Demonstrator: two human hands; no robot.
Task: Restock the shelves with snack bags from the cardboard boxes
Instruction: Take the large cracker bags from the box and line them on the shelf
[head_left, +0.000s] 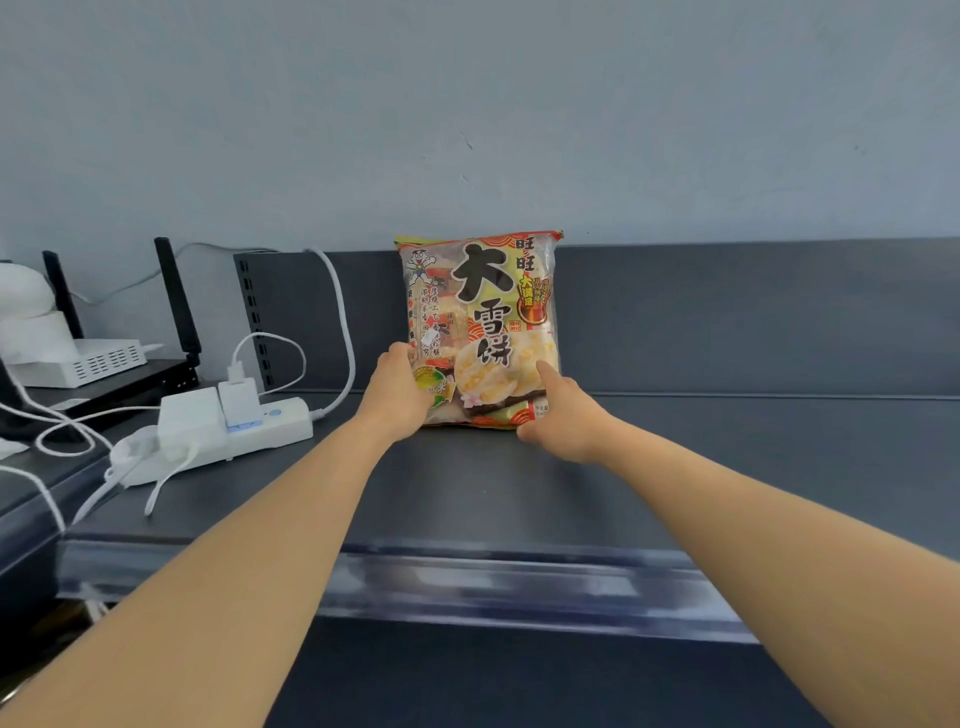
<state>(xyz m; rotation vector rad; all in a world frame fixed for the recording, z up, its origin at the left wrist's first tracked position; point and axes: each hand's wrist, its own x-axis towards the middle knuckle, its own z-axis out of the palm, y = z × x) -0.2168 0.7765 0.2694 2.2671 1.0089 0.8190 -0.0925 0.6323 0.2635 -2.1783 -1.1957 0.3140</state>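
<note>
Snack bag (480, 332) stands upright near the centre of the view, on the dark grey shelf (727, 467), with its back against the shelf's dark back panel (753, 312). Its front faces the camera and shows big black characters, a small cartoon figure at its 11 o'clock corner and round pale crackers in the lower half. The left hand (397, 395) is at 8 o'clock of the bag and grips its lower left edge, with the fingers curled round that edge. The right hand (558, 415) is at 5 o'clock of the bag; one finger is stretched out and lies on the front of the bag, while the other fingers are curled at the lower right corner. Whether these curled fingers really pinch the bag I cannot tell. Both forearms reach in from 7 and 5 o'clock of the view. At 9 o'clock of the bag, on the same shelf, lies a white power strip (260, 421) with white plugs in it, and white cables (343, 322) loop up from it along the back panel. Further toward 9 o'clock of the view stands a black router (176, 296) with upright antennas, and a white box with vent slots (98, 358) is beside it. A clear plastic rail (493, 577) runs along the front edge of the shelf, at 6 o'clock. Above the back panel, toward 12 o'clock, is a pale grey-blue wall (467, 104).
</note>
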